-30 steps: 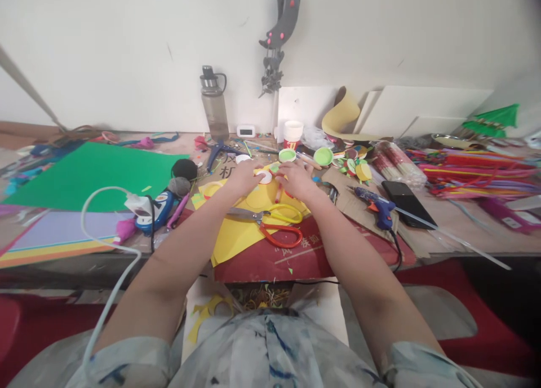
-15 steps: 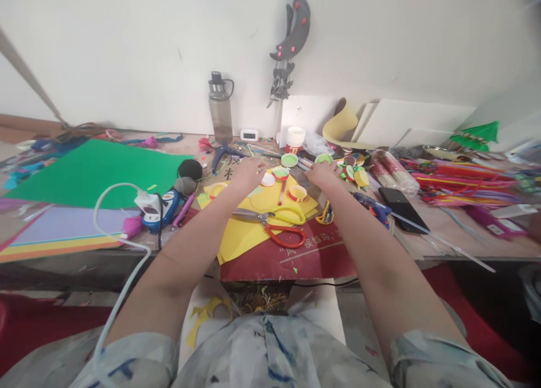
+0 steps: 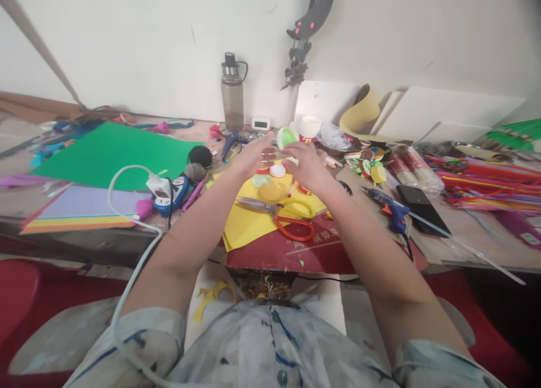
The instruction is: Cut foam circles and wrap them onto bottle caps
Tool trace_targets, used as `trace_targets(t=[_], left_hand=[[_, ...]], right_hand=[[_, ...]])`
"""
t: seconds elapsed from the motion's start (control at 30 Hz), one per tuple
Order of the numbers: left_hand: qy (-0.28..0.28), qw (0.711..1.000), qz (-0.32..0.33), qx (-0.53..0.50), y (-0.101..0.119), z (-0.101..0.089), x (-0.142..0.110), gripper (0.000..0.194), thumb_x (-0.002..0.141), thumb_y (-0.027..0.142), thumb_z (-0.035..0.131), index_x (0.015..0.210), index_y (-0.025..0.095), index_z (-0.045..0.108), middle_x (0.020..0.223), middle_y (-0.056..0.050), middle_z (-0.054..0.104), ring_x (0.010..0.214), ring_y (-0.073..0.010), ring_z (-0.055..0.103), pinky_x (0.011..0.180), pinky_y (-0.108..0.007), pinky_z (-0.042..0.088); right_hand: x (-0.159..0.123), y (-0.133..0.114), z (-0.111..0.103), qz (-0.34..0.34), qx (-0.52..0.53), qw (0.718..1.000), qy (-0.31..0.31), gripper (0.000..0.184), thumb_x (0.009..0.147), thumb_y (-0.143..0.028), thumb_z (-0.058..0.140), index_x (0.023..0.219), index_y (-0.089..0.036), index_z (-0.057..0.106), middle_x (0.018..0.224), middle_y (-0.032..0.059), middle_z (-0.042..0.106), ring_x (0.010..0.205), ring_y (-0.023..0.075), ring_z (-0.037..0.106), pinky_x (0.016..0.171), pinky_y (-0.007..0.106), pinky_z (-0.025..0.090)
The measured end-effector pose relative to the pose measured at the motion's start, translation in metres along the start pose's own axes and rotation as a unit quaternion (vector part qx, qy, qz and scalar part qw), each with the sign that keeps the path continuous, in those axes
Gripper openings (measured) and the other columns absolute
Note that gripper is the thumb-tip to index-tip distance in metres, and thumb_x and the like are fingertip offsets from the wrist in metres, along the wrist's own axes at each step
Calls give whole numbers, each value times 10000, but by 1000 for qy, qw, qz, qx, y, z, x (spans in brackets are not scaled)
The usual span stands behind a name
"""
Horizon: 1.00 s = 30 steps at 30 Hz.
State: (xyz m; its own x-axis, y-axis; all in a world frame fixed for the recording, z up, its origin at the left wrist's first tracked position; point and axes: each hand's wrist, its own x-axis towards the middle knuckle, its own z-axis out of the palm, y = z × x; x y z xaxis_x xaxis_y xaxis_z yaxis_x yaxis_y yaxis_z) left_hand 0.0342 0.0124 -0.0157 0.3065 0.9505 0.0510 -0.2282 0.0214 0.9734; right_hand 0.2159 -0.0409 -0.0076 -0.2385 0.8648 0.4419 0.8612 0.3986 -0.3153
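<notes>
My left hand (image 3: 253, 158) reaches over the craft pile with its fingers stretched out and slightly apart, near the left edge of a small green round piece with a white rim (image 3: 287, 137). That piece is raised and tilted. The curled fingers of my right hand (image 3: 309, 163) meet its lower edge and appear to grip it; the exact contact is partly hidden. Under the hands are a white disc (image 3: 278, 171) and red-rimmed rings, partly covered. Nearer me, scissors with a yellow and a red handle (image 3: 293, 229) lie on yellow sheets (image 3: 243, 224).
A water bottle (image 3: 233, 97) and a paper cup (image 3: 310, 127) stand at the back. To the right lie a glue gun (image 3: 393, 210), a phone (image 3: 418, 207) and colourful pipe cleaners (image 3: 490, 179). A green sheet (image 3: 114, 154) and a white cable (image 3: 139, 264) are at left.
My right hand has moved left, close to my left hand. The green round piece, lying flat before, is now lifted and tilted between them. The camera view has shifted slightly.
</notes>
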Motion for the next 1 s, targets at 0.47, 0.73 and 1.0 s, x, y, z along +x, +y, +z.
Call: trace_targets(t=[0.47, 0.73, 1.0], left_hand=[[142, 985, 41, -93, -3, -15, 17, 179, 942, 275, 723, 1080, 164, 692, 1068, -93, 781, 1063, -233, 757, 1026, -432, 595], [114, 982, -2, -151, -5, -9, 11, 169, 980, 294, 626, 1074, 163, 679, 1042, -97, 786, 1049, -227, 749, 1025, -446, 597], [57, 990, -24, -129, -12, 1, 7, 183, 942, 328, 671, 987, 157, 718, 941, -91, 799, 860, -207, 761, 932, -394, 621]], right_hand=[[-19, -16, 31, 49, 121, 986, -102, 264, 810, -250, 795, 1062, -207, 728, 1084, 96, 747, 958, 262, 687, 894, 405, 531], [-20, -18, 41, 84, 172, 971, -144, 291, 655, -217, 893, 849, -243, 677, 833, 24, 687, 763, 221, 655, 706, 351, 506], [-10, 2, 20, 124, 362, 921, -70, 191, 789, -291, 732, 669, -216, 603, 554, -63, 546, 527, 117, 503, 530, 257, 414]])
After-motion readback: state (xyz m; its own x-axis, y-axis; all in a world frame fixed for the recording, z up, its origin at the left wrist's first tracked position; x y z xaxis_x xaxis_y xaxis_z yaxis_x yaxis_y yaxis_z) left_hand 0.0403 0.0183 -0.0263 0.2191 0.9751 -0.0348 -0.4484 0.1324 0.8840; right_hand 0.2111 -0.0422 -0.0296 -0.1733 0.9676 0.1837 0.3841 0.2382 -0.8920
